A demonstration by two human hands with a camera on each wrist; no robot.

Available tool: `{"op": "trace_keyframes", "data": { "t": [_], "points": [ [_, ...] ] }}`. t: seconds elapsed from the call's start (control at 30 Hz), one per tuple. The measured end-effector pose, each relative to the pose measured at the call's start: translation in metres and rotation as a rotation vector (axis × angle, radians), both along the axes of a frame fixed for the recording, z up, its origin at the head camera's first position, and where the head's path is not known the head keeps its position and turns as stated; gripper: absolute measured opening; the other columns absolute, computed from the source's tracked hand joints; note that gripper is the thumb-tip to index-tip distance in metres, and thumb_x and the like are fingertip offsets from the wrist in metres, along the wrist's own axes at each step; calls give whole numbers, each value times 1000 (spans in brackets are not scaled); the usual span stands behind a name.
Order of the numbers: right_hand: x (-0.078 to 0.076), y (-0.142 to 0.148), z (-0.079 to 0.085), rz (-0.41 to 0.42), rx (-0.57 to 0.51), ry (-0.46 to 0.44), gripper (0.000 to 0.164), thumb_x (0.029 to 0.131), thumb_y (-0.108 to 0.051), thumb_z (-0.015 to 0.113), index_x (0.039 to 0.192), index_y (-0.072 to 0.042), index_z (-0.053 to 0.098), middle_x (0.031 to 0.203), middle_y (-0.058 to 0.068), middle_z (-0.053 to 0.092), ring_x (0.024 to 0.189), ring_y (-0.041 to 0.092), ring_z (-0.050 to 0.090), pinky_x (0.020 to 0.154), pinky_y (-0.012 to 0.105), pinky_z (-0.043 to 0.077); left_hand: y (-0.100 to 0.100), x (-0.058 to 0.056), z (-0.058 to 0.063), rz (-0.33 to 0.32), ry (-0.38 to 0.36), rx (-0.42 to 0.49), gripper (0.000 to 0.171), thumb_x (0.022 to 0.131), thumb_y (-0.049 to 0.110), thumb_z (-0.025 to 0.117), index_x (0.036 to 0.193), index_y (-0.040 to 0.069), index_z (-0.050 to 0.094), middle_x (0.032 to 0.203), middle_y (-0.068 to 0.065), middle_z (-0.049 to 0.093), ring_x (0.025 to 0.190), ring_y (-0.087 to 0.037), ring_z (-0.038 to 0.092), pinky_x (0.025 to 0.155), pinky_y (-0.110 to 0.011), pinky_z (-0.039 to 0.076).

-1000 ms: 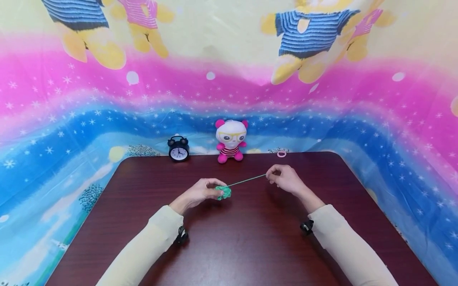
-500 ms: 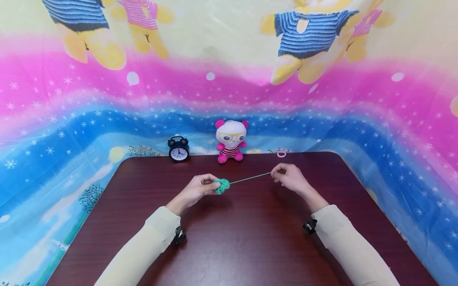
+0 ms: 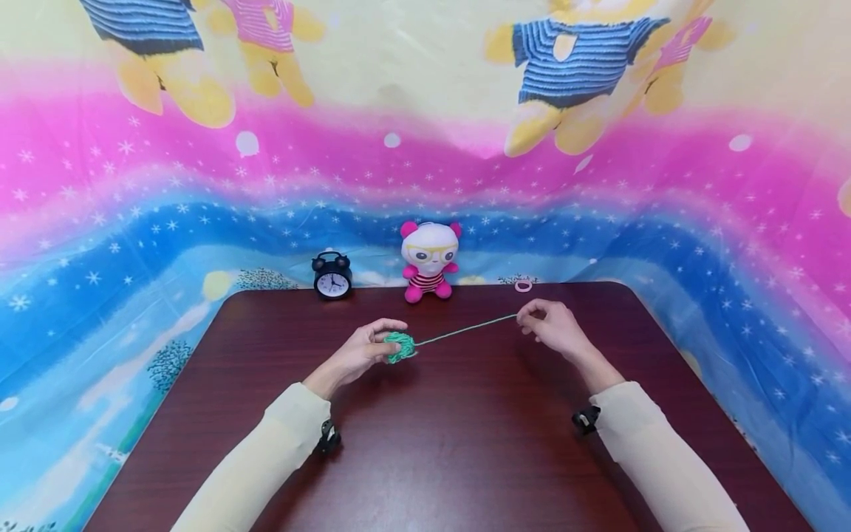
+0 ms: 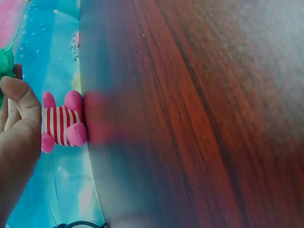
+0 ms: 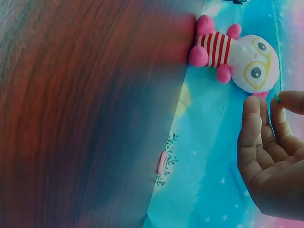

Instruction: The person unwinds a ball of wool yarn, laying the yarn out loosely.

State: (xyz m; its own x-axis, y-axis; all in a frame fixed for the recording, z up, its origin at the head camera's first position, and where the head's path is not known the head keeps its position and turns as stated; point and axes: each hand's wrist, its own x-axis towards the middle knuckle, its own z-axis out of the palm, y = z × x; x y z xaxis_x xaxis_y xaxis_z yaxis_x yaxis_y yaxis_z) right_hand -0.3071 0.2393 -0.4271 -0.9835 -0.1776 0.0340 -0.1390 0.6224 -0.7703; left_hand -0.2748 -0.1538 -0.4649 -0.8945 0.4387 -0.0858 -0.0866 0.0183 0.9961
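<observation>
In the head view my left hand [image 3: 363, 349] grips a small bundle of green yarn [image 3: 400, 347] between thumb and fingers, above the middle of the table. A single green strand [image 3: 465, 329] runs taut from the bundle up to my right hand [image 3: 555, 325], which pinches its end between thumb and index finger. The right wrist view shows the strand's tip [image 5: 277, 98] at that pinch, the other fingers loosely curled. At the left edge of the left wrist view, part of the yarn bundle [image 4: 6, 61] shows above my thumb; the rest is cut off.
Along the back edge of the dark brown table [image 3: 425, 458] stand a black alarm clock [image 3: 332, 281] and a pink-and-white plush panda [image 3: 430, 262]. A small pink ring [image 3: 523, 286] lies at the back right. A printed cloth [image 3: 425, 170] hangs behind the table.
My right hand has moved right and slightly away, drawing the strand longer. My left hand has shifted a little left with the bundle, which has turned in the fingers.
</observation>
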Motion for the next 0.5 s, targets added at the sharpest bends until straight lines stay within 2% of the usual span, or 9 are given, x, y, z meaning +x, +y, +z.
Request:
{"op": "trace_keyframes", "data": {
  "t": [0.1,0.27,0.5],
  "points": [
    [0,4,2,-2,1,16,19,100,-22,57,107,-8,69,106,19,72,89,27,71,67,31,57,-1,1,1,-28,1,-23,46,96,11,63,139,3,53,100,4,70,82,-11,62,72,-27,50],
    [0,11,4,-27,8,22,19,101,-22,57,107,-8,68,106,17,73,89,26,71,69,33,57,-1,3,0,-56,-7,38,28,97,15,64,122,1,64,98,1,69,83,-11,64,73,-26,55],
    [-1,19,4,-45,-5,16,20,101,-23,57,108,-7,68,112,20,72,90,25,72,69,33,58,-4,3,1,-71,-19,63,15,96,12,66,109,6,61,92,1,72,80,-10,66,74,-24,57]
  ]
}}
